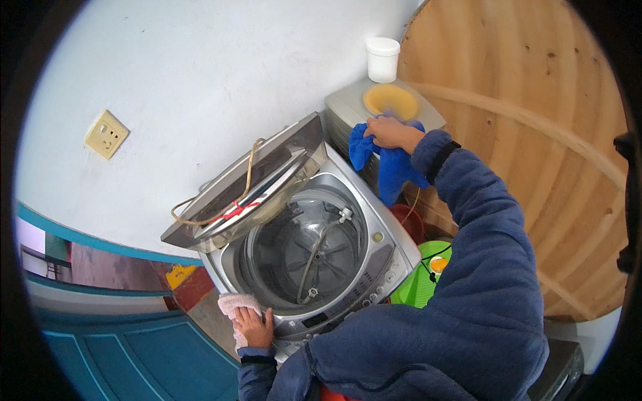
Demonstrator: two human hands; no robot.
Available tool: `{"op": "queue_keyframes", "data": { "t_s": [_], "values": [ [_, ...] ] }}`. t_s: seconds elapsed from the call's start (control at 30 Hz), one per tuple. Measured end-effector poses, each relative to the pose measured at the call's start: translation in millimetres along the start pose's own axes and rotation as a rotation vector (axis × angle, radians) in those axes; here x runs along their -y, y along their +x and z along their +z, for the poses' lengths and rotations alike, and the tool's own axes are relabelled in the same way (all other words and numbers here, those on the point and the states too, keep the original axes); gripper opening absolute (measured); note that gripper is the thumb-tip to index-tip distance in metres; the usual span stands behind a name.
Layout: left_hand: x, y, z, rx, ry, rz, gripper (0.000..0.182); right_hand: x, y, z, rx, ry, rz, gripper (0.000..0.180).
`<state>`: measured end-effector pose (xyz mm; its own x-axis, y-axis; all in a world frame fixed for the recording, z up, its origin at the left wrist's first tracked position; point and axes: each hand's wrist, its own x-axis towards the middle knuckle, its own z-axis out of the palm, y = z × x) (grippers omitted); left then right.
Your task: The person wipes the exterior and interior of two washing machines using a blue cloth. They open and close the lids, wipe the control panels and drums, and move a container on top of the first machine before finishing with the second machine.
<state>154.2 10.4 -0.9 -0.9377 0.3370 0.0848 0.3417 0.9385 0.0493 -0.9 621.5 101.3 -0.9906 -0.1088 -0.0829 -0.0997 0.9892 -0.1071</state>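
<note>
A top-loading washing machine (321, 313) stands before me with its lid (296, 145) raised. Inside the tub (328, 250) lies a grey hose (314, 255) with a white fitting at its upper end. My left hand (253, 326) rests on the machine's near left corner, gripping a pink towel (235, 302) against it. Bunched in my right hand (391, 133) is a blue cloth (393, 175), which hangs down beyond the machine's right side. That hand is by a grey appliance (346, 108) with a yellow round top (383, 97).
A white lidded tub (382, 62) sits behind the grey appliance. To the right leans a large round wooden board (506, 150). A green plastic basin (416, 288) and a red container (409, 223) are low on the right. A teal door (145, 356) is at left; a socket (107, 134) is on the wall.
</note>
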Motion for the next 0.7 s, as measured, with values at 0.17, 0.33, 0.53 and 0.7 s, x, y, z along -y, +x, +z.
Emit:
{"op": "queue_keyframes", "data": {
  "t_s": [0.17, 0.33, 0.53, 0.7],
  "values": [
    [11, -3, 7, 0.025, -0.054, 0.019, 0.066, -7, -61, 4, 0.109, 0.069, 0.036, 0.035],
    [18, -4, 17, 0.022, -0.115, 0.02, 0.061, -27, -138, -24, 0.174, 0.102, 0.218, 0.035],
    [33, -4, 23, -0.022, -0.104, 0.132, 0.045, -26, -248, -46, -0.607, 0.145, 0.438, 0.038],
    [44, -4, 29, -0.022, -0.129, 0.17, 0.048, -13, -308, -25, -0.978, 0.336, 0.571, 0.039]
  ]
}}
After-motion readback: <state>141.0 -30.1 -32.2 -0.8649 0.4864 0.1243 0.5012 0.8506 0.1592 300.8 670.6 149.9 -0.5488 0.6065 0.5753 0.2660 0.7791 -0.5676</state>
